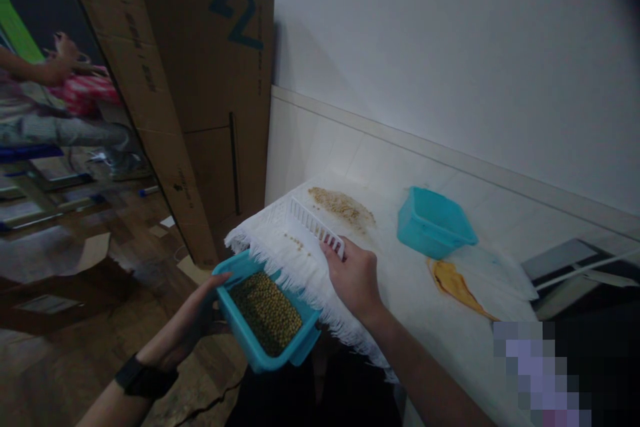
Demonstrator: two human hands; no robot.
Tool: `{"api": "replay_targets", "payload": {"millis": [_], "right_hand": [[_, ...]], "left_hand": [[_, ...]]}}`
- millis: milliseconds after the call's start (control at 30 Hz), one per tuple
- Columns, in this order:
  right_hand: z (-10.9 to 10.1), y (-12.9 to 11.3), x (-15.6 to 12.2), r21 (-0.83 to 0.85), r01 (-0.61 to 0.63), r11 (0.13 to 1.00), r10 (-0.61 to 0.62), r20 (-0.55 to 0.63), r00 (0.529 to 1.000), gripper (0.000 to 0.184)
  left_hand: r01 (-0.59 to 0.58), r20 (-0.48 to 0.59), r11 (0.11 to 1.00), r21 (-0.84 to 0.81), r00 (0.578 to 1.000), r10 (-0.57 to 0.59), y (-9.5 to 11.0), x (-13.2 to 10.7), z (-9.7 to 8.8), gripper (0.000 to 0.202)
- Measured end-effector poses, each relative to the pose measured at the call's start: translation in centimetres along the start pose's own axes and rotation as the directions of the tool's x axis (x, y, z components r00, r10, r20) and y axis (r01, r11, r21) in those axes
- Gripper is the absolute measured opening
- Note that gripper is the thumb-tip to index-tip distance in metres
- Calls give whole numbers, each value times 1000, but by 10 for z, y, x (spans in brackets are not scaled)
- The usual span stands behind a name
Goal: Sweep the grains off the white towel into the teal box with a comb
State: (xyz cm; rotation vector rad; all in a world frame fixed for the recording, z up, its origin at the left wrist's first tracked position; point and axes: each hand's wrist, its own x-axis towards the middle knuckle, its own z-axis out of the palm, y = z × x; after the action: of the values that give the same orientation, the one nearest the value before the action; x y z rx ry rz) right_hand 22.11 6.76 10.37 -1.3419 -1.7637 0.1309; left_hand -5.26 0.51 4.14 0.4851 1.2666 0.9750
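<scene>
My left hand (200,303) grips the left rim of a teal plastic container (260,361), held below the table's fringed edge. Inside lie many round yellowish-green beans (270,307), with darker ones toward the left. My right hand (354,277) pinches one end of a white slotted plastic strip (313,221), which stands on edge on the white fringed cloth (400,287). A few loose beans (297,242) are scattered on the cloth between the strip and the container. Beyond the strip is a spread pile of small pale grains (343,205).
A second teal container (435,223) stands at the table's right, beside a clear lid (495,270) and an orange-yellow cloth piece (457,287). A tall cardboard box (200,100) rises at the left. Another person's arm (35,70) shows at the far left.
</scene>
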Motion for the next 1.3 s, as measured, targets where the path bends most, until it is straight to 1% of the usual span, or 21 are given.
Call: {"api": "replay_targets", "payload": {"millis": [133, 233, 367, 500, 600, 767, 867, 1000, 1200, 1300], "right_hand": [[-2, -3, 0, -9, -6, 1000, 6, -6, 1000, 20], [-11, -3, -4, 3, -10, 1000, 10, -27, 1000, 22], [-32, -3, -22, -18, 34, 999, -35, -74, 997, 27], [-45, -3, -43, -61, 108, 992, -112, -67, 991, 29], [-45, -3, -50, -85, 159, 984, -166, -83, 983, 29], [-40, -4, -49, -71, 202, 977, -207, -86, 974, 28], [-38, -5, -46, -36, 197, 980, -199, -66, 978, 28], [-37, -6, -44, -29, 178, 984, -179, -53, 982, 27], [-39, -6, -43, -26, 153, 988, -153, -17, 988, 26], [-38, -9, -42, -6, 168, 986, -168, -7, 986, 26]], "left_hand": [[-11, -6, 1000, -5, 1000, 11, -1, 0, -2, 59], [-9, -8, 1000, -9, 1000, 9, -2, 1, -3, 57], [-3, -34, 1000, -22, 999, 2, -3, 3, -3, 56], [-9, -42, 1000, -28, 999, 8, -2, 2, -1, 55], [-19, -26, 1000, -15, 999, 18, -1, 2, -1, 53], [-9, -40, 1000, 1, 999, 9, 1, 4, -4, 56], [-3, -39, 1000, -4, 999, 3, 1, 8, -8, 57], [-2, -37, 1000, 4, 999, 2, 0, 12, -11, 58], [-4, -19, 1000, -2, 1000, 4, 3, 11, -10, 59], [-14, -20, 1000, -9, 1000, 14, 5, 11, -9, 60]]}}
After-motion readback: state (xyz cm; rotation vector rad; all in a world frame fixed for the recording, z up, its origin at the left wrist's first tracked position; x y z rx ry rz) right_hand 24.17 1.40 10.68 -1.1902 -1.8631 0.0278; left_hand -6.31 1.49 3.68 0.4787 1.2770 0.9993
